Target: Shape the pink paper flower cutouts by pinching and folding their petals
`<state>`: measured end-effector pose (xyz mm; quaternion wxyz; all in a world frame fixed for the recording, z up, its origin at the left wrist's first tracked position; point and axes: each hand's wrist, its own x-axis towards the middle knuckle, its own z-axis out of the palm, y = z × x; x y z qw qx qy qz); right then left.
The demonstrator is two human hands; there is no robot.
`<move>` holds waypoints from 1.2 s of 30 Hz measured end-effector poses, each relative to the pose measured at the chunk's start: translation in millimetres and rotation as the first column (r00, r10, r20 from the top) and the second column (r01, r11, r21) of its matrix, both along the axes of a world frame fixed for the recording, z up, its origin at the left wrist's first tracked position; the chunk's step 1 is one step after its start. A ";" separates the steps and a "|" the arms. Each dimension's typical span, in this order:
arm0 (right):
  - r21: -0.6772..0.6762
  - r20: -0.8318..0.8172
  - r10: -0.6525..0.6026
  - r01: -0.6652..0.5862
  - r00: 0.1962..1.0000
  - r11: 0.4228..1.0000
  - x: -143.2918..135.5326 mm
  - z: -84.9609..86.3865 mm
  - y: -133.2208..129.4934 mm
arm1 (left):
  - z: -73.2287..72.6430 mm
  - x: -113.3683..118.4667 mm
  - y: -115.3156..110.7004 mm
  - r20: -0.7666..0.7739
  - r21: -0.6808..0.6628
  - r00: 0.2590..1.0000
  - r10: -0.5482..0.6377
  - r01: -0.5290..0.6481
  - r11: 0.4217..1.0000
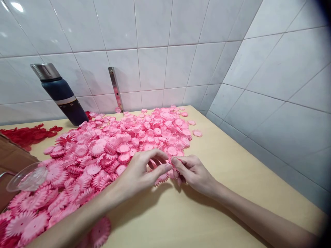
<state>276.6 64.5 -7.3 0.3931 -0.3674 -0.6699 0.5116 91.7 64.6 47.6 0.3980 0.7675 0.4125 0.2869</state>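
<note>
My right hand is closed, thumb pressed against the fingers, on a pink paper-like petal disc that is mostly hidden by the fingers. Just left of it, my left hand has curved fingers, with a gap between thumb and forefinger; its tips come close to the same disc. Whether they touch it I cannot tell. Behind and left of both hands spreads a large heap of pink scalloped petal discs, many with a small centre hole. My left forearm passes over part of the heap.
A dark blue flask with a steel cap stands behind the heap. Red petal pieces, a cardboard box and a clear plastic lid or dish are at left. A metal strip rests against the tiled wall. The table ends near the right wall.
</note>
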 end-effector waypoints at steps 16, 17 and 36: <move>0.098 -0.011 0.185 -0.183 0.983 0.978 6.8 -16.3 2.9 | -7.3 1.7 1.5 0.118 -0.354 0.991 -0.064 0.102 0.930; 0.107 -0.006 0.188 -0.186 0.982 0.977 7.2 -16.6 3.0 | -6.9 2.2 1.0 0.115 -0.356 0.993 -0.029 0.068 0.932; 0.141 -0.044 0.058 -0.051 0.997 0.989 2.1 -7.0 1.8 | -9.3 3.4 -6.2 -0.072 0.192 0.997 0.008 0.006 0.981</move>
